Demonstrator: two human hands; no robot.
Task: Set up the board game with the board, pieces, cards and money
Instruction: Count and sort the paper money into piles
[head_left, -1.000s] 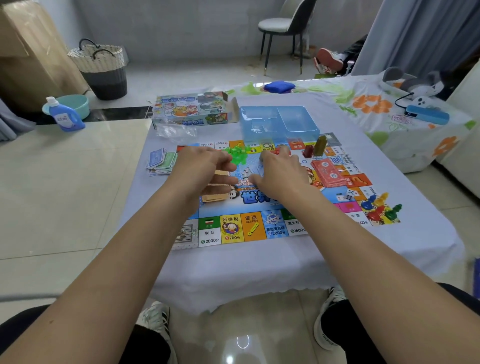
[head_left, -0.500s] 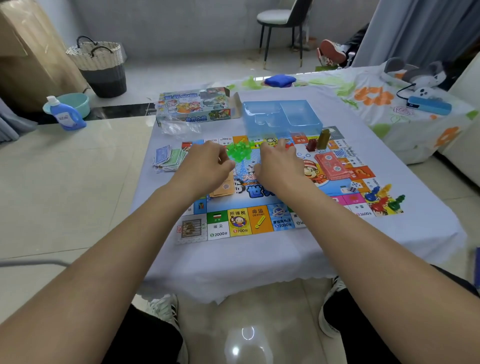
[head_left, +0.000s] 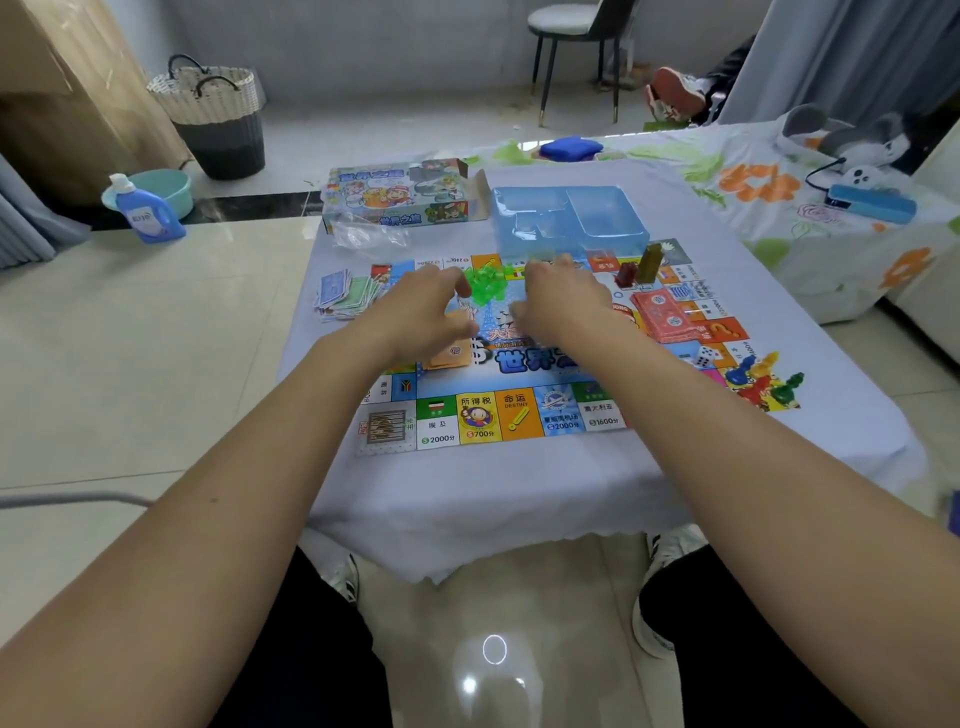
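The game board lies flat on the cloth-covered table. A small heap of green translucent pieces sits near the board's far edge. My left hand and my right hand flank that heap, fingers loosely curved toward it; neither plainly grips anything. Orange cards lie on the board under my left hand. A red card stack, a red and an olive building piece, dice and coloured pawns are on the right. Paper money lies left of the board.
A blue plastic tray, the open game box and a clear plastic bag sit beyond the board. A flowered cloth with a blue device lies at the right. On the floor at the left stand a detergent bottle and a basket.
My left hand has laid the orange cards on the board. Both hands have moved forward to either side of the green pieces.
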